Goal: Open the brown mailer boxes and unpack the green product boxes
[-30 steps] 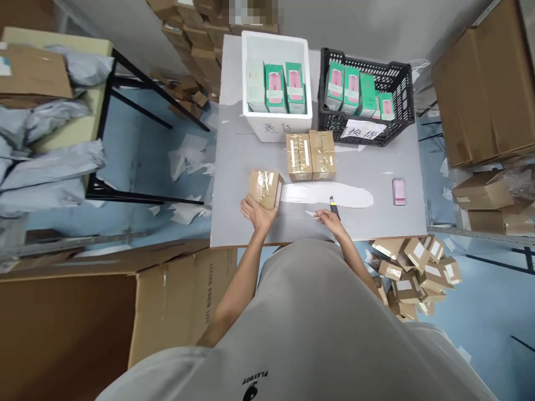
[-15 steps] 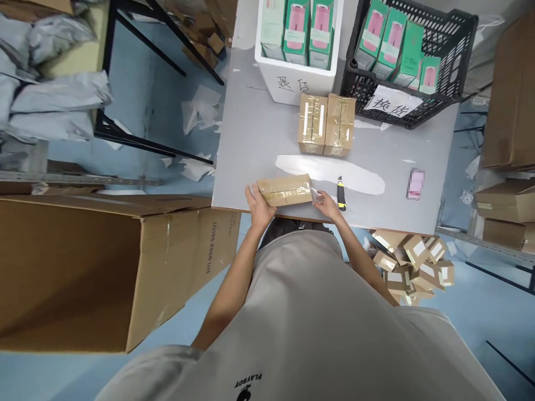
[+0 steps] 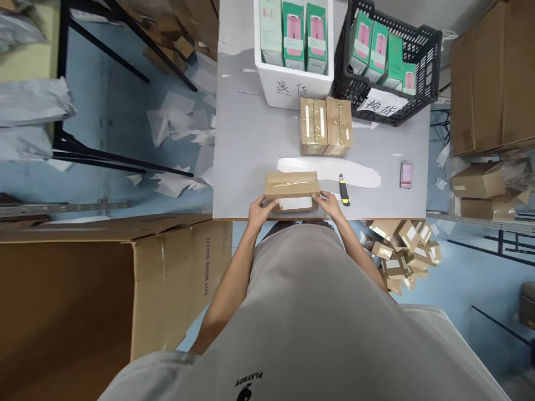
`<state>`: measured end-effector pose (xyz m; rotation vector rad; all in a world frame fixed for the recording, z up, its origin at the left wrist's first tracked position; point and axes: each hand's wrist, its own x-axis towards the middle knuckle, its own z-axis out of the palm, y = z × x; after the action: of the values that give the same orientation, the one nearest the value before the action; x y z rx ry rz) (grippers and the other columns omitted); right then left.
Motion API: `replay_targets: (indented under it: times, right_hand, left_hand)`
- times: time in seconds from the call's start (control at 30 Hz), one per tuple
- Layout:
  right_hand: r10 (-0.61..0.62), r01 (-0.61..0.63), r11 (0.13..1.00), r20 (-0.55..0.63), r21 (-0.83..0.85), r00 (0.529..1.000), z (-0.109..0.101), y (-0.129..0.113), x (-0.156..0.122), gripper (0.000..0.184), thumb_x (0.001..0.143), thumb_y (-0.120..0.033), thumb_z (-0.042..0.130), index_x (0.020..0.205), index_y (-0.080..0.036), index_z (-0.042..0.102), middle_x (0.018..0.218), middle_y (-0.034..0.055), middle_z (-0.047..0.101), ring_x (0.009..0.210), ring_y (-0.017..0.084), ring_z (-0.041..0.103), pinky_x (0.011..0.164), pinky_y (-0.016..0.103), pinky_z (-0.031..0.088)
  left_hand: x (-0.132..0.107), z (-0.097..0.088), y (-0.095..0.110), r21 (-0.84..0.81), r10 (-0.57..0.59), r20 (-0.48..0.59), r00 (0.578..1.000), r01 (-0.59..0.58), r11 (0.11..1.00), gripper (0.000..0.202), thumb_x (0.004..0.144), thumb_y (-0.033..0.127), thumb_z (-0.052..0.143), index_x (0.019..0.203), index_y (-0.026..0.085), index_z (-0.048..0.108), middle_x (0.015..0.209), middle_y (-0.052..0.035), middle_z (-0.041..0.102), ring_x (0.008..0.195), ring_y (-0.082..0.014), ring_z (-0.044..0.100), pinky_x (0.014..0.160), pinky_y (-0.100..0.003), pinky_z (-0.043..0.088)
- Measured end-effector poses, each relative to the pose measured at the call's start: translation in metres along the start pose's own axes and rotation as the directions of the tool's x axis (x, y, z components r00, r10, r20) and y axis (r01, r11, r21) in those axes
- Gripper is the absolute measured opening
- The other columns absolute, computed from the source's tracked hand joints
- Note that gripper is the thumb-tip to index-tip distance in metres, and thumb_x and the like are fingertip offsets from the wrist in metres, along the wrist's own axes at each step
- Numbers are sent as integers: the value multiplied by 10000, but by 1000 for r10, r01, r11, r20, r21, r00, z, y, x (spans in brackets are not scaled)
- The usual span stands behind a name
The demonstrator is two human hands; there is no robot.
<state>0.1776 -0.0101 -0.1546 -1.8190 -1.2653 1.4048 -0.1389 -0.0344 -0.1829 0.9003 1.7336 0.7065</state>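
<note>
A taped brown cardboard box (image 3: 291, 186) lies lengthwise near the front edge of the grey table, its white label facing me. My left hand (image 3: 259, 213) grips its left end, with the fingers at the corner and the thumb along the front. At the opposite end, my right hand (image 3: 329, 204) holds it the same way. Just right of that hand lies a black and yellow utility knife (image 3: 344, 190). Behind the box are two pairs of taped small boxes (image 3: 325, 127) side by side.
At the back stand a white bin (image 3: 288, 89) and a black crate (image 3: 412, 106), both holding green and pink boxes. A pixelated pink item (image 3: 405, 174) lies to the right. A large open carton (image 3: 171, 278) stands on my left; several small boxes (image 3: 401, 253) are heaped on the floor at right.
The box has been turned so its white label now faces me and it lies straight along the table edge. My right hand has closed on its right end. The view has shifted slightly.
</note>
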Motion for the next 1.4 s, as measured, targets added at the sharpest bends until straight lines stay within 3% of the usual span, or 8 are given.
replay_targets:
  times: [0.13,0.37,0.63,0.9,1.03,1.13,1.23,1.4]
  right_hand:
    - [42,-43,999,-70,-24,997,18,-8,1,547,1064,-707,738,1148,-199,922,1233,101,938,1290,373,828,1161,445,648]
    - [144,-151,987,-138,-45,980,54,-9,0,523,982,-541,778,1378,-202,827,1447,151,883,1339,343,817,1209,475,638]
    - [168,-178,982,-141,-62,976,50,-1,-12,574,969,-487,773,1468,-205,791,1532,151,858,1396,354,801,1265,512,633]
    - [285,-276,958,-148,75,947,46,13,-36,656,944,-621,871,1374,-128,827,1603,249,801,1531,395,756,1344,526,581]
    - [258,-246,962,-93,118,962,55,16,-52,705,881,-737,919,1305,-176,865,1486,184,875,1436,380,807,1317,530,608]
    - [223,-211,970,-90,121,971,59,16,-54,719,791,-703,997,1289,-199,871,1440,156,895,1436,387,799,1307,565,613]
    - [196,-187,979,-137,76,971,56,12,-49,762,729,-692,1040,1288,-201,878,1439,159,886,1457,408,774,1293,601,623]
    - [63,-61,998,-227,13,972,36,2,-38,728,879,-753,918,1350,-198,902,1417,161,847,1370,362,796,1235,519,663]
  left_hand:
    - [17,-12,4,16,-77,11,997,77,997,474,983,521,888,1271,145,902,1332,-164,908,1319,-387,839,1184,-476,665]
    - [43,-13,-3,71,-71,119,990,63,995,464,1016,318,763,1436,127,814,1529,-201,837,1316,-341,843,1208,-459,646]
    - [76,-28,1,126,-69,297,952,33,991,722,896,300,889,1579,116,740,1483,-201,844,1325,-357,846,1212,-465,646]
    - [49,-45,-25,152,-134,475,870,69,986,1148,590,455,1157,1596,111,724,1683,-278,728,1476,-445,780,1222,-492,656]
    - [33,-43,-33,68,-109,449,887,88,994,933,593,483,1123,1420,166,829,1497,-174,860,1418,-440,816,1214,-512,669]
    - [33,-42,-31,57,-114,397,911,99,993,747,612,462,1092,1269,176,883,1262,-126,927,1260,-426,876,1163,-517,692]
    - [36,-45,-22,44,-79,342,936,68,997,628,630,450,1088,1170,186,908,1227,-110,935,1213,-410,890,1164,-507,690]
    - [32,-52,2,140,41,161,986,-64,988,335,867,397,984,1146,216,952,1204,-99,942,1217,-385,888,1179,-496,678]
